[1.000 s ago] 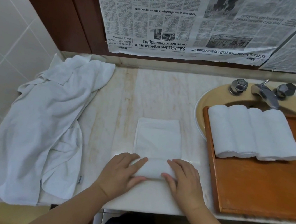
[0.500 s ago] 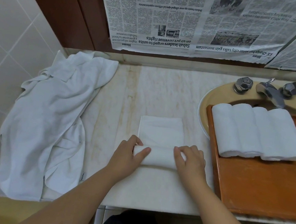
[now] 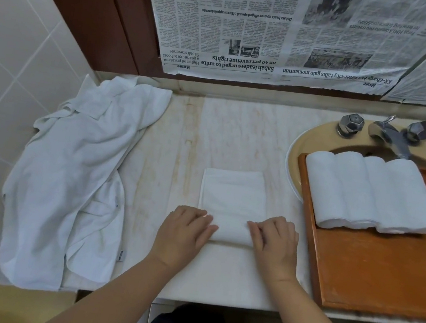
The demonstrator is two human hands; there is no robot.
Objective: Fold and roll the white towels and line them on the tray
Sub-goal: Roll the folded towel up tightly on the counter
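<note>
Both hands, left hand [image 3: 183,234] and right hand [image 3: 274,244], fingers flat, press towel roll [image 3: 231,231]; uneven push, I risk skewed, loose roll.

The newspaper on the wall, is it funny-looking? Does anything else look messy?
Yes. The newspaper is stuck up upside down, so its headlines read the wrong way. A white towel pile lies crumpled at the counter's left, one end hanging over the front edge. The rolled towels sit neatly on the tray.
</note>
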